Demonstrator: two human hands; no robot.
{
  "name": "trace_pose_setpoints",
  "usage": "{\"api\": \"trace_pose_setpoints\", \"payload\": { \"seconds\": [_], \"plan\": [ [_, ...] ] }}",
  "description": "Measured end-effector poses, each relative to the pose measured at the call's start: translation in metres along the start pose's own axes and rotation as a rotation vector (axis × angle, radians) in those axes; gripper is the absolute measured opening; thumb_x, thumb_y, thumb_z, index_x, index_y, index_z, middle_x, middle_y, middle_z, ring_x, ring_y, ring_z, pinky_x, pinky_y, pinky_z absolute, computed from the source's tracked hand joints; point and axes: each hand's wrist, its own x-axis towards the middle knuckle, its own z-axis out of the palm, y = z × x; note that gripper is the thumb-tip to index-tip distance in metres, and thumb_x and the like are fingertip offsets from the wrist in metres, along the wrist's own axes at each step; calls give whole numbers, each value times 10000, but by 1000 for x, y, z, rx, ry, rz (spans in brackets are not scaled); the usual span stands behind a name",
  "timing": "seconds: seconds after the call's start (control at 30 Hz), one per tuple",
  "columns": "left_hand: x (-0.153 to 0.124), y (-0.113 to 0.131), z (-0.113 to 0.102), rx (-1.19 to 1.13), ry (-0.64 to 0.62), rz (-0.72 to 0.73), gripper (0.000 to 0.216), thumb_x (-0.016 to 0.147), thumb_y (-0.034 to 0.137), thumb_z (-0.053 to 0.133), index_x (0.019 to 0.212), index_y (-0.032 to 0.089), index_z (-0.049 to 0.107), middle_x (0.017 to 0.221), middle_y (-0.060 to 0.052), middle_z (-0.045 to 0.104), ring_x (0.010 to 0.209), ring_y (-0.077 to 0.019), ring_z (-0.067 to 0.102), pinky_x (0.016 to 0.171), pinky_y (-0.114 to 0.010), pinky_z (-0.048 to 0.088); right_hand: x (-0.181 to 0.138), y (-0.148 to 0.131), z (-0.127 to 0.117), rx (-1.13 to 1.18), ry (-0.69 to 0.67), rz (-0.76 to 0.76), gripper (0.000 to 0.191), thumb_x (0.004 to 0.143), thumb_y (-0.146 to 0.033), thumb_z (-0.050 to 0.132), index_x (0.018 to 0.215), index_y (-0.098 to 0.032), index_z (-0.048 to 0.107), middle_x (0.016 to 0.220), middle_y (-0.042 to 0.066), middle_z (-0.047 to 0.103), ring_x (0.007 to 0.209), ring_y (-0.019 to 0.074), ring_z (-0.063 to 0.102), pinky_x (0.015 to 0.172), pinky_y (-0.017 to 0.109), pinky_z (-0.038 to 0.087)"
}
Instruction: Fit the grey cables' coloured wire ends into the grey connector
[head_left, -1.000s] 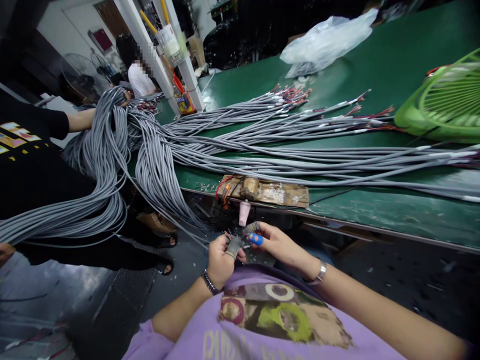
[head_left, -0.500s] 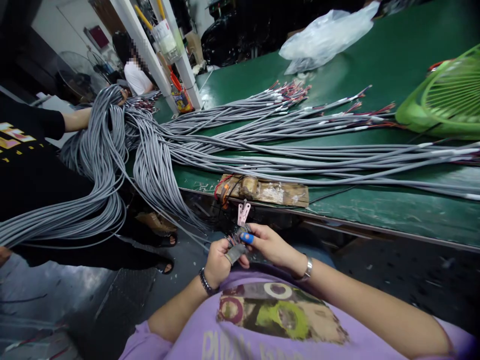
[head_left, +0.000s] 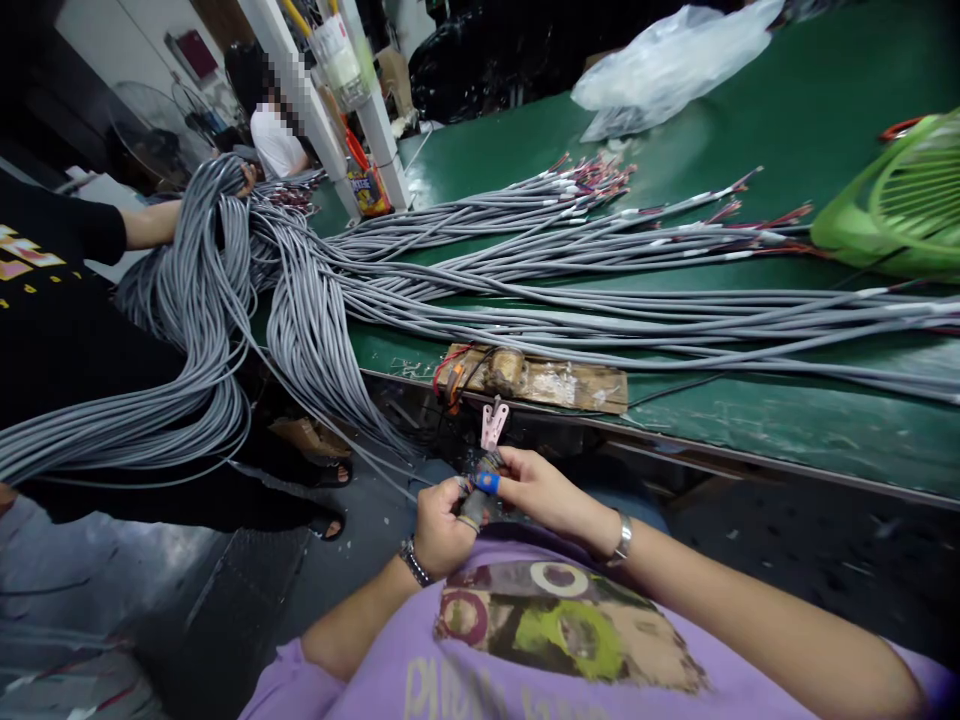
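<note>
A long green tabletop [head_left: 787, 110] runs across the room, and over it sprawls a great mass of grey cables [head_left: 525, 310], their stripped red-tipped ends fanned out toward the far side while the other ends spill off the near left corner. There a co-worker in a black shirt [head_left: 67, 330] stands with one arm pushed into the hanging loops. On the right edge sits a lime-green fan [head_left: 900, 200] lying on its side, and a crumpled clear plastic bag [head_left: 667, 65] lies at the back. At the near lip of the tabletop a worn wooden block [head_left: 540, 378] with red and black wires is fixed, and a small pink clip [head_left: 493, 424] hangs just below it. Right under that, in the lap of the person in purple, the left hand [head_left: 439, 528] is closed in a fist around a grey cable end [head_left: 474, 505], and the right hand [head_left: 544, 492], its thumb in a blue cap [head_left: 487, 482], has its fingers pinched on the tip of it.
</note>
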Motion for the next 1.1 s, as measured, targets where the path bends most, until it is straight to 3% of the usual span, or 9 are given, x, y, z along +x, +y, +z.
{"api": "trace_pose_setpoints", "payload": {
  "seconds": [0.1, 0.4, 0.67, 0.8, 0.9, 1.0, 1.1],
  "plan": [
    [0, -1, 0, 16, 11, 0, 208, 772, 347, 589, 651, 179, 606, 575, -35, 658, 515, -149, 620, 515, -244, 516, -2, -2, -1, -5, 16, -1, 326, 667, -449, 702, 685, -161, 550, 546, -47, 510, 466, 70, 419, 450, 209, 336],
    [3, 25, 1, -270, 53, -163, 364, 741, 483, 608, 604, 147, 595, 506, -41, 642, 471, -155, 611, 516, -272, 512, -3, 1, 0, 112, -52, -23, 331, 706, -480, 651, 726, -176, 522, 540, -26, 571, 488, 91, 454, 488, 234, 332],
    [3, 17, 2, -328, 156, -191, 327, 746, 461, 617, 673, 146, 567, 515, -6, 621, 433, -125, 587, 469, -234, 473, -2, 3, -4, 66, 82, -4, 298, 668, -415, 679, 618, -171, 513, 474, -55, 469, 453, 72, 387, 466, 222, 317],
    [2, 15, 2, -307, 103, -195, 332, 738, 463, 625, 670, 143, 568, 506, -1, 605, 413, -116, 570, 439, -220, 455, -1, 1, -4, 78, 106, 3, 319, 694, -471, 651, 696, -172, 541, 564, -32, 524, 500, 89, 445, 498, 234, 359],
    [2, 17, 3, -267, 67, -189, 373, 713, 500, 633, 633, 143, 559, 497, -9, 602, 406, -118, 568, 425, -219, 454, 2, 0, -3, 52, 28, -33, 333, 688, -465, 670, 766, -159, 565, 623, -17, 566, 540, 96, 470, 515, 232, 352],
    [2, 18, 4, -245, 61, -195, 391, 711, 521, 624, 629, 145, 554, 494, -9, 602, 399, -117, 565, 419, -216, 454, 4, -1, -2, 47, -8, -45, 338, 665, -452, 692, 737, -150, 558, 579, -25, 558, 525, 93, 452, 509, 229, 327],
    [1, 19, 4, -248, 65, -190, 377, 726, 504, 618, 632, 146, 551, 503, -8, 604, 412, -116, 572, 431, -214, 456, 2, -1, 1, 74, 50, -31, 332, 637, -438, 709, 686, -151, 552, 564, -33, 545, 506, 81, 419, 505, 228, 318]
  ]
}}
